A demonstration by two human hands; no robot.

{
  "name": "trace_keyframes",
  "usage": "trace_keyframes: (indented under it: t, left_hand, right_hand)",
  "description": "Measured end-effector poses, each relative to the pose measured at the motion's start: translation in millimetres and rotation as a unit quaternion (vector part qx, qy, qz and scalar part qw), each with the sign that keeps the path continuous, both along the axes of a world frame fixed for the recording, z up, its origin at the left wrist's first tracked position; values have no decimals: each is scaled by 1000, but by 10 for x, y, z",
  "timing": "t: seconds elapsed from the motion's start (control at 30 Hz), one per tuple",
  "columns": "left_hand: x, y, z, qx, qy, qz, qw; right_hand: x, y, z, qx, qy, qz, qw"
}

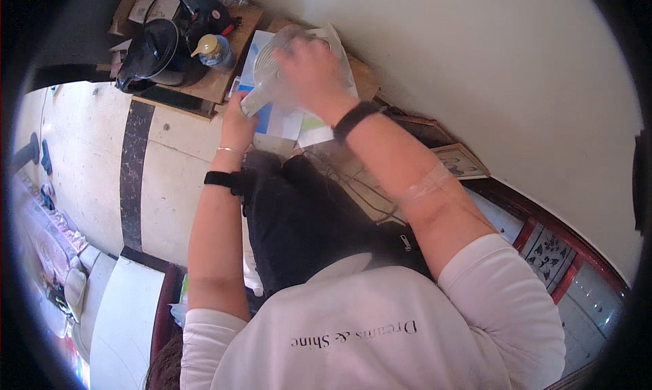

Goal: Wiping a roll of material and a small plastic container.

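Observation:
A pale, round-headed hand-held fan (265,65) with ring-like slats on its face is in front of me. My left hand (239,121) is closed round its short handle. Over the right part of the round head is my right hand (311,71), smeared by motion; whether it grips or only touches the fan cannot be made out. Behind and under the fan lie papers or booklets (282,121) in white, blue and green.
Left of the fan, a wooden stand (207,85) bears a black kettle (157,50) and a bottle with a yellow pump top (216,50). Framed pieces (462,161) lean along the wall at right. A cable (350,179) loops beside my dark-trousered legs (305,220).

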State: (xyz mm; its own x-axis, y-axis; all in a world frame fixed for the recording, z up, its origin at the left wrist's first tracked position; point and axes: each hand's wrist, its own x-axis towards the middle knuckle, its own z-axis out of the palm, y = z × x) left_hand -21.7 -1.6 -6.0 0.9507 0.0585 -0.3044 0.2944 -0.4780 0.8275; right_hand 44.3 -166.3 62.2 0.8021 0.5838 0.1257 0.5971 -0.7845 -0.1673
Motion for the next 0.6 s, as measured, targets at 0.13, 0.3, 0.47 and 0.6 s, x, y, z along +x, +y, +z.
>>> trace_keyframes:
  t: [0.13, 0.3, 0.47, 0.6]
  left_hand:
    - [47, 3, -53, 10, 13, -14, 1000]
    - [5, 67, -39, 12, 28, -6, 1000]
    - [24, -40, 84, 14, -1, 15, 1000]
    - [10, 28, 22, 10, -11, 22, 1000]
  right_hand:
    - [74, -151, -78, 59, -33, -129, 989]
    - [-453, -269, -50, 80, -12, -103, 991]
    - [-765, -454, -42, 70, 18, -107, 992]
    - [-187, -265, -81, 75, -47, -112, 990]
